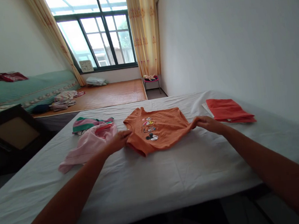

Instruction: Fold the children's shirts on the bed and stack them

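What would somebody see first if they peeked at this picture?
The orange T-shirt with cartoon prints, lying mid-bed on the white sheet, with the left hand and right hand pinching its two sides. A pink garment lies left of it, a folded red cloth right.

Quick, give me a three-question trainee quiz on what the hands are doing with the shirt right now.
1. True or false: both hands grip the orange shirt.
2. Which lies nearest the left hand? A: pink garment B: folded red cloth C: striped garment
3. Fill in: the shirt lies on a ____ sheet.

Key:
1. True; the right hand pinches the other edge.
2. A
3. white
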Available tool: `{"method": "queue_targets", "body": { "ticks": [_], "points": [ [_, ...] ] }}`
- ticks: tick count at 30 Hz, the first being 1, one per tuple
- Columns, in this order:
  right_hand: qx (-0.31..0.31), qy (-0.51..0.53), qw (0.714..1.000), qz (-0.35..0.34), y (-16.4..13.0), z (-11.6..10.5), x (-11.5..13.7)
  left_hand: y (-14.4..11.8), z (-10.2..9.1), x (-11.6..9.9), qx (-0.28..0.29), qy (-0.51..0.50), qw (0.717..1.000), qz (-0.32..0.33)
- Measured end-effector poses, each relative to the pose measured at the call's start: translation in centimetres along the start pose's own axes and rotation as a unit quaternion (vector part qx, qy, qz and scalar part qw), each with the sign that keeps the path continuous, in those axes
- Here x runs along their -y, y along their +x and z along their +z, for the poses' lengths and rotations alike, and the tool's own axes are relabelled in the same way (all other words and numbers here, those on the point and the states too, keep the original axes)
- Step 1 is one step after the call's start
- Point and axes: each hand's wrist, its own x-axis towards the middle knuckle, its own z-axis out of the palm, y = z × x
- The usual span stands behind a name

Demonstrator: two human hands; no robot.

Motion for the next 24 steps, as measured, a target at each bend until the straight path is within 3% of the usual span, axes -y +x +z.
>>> {"method": "queue_targets", "body": {
  "ticks": [3,5,8,11,14,18,20,24],
  "points": [
    [-0.141,-0.01,0.986,0.084,3.7,1.0,-0.8,3.1,-0.1,1.1,-0.13,-0.039,0.985,-0.104],
    [-0.203,-0.01,0.969,0.14,5.4,1.9,-1.7,4.4,0.1,2.1,-0.171,-0.043,0.975,-0.136],
    [-0.187,0.057,0.962,0.189,5.9,2.9,-3.2,4.7,0.5,3.9,-0.215,-0.059,0.967,-0.127],
    [-0.11,0.106,0.974,0.166,4.8,3.3,-3.8,3.9,0.8,5.3,-0.189,-0.085,0.972,-0.11],
    [-0.081,0.106,0.989,0.07,4.2,3.4,-3.5,3.2,0.8,5.7,-0.129,-0.083,0.986,-0.073],
    [-0.099,0.084,0.991,-0.023,4.6,4.1,-2.9,3.5,1.3,5.4,-0.114,-0.079,0.989,-0.05],
    [-0.125,0.033,0.991,-0.023,4.9,4.4,-3.0,3.8,1.6,5.4,-0.117,-0.082,0.988,-0.064],
    [-0.23,-0.042,0.972,0.006,5.0,4.1,-3.6,3.9,1.4,5.4,-0.175,-0.059,0.98,-0.069]
  ]
}}
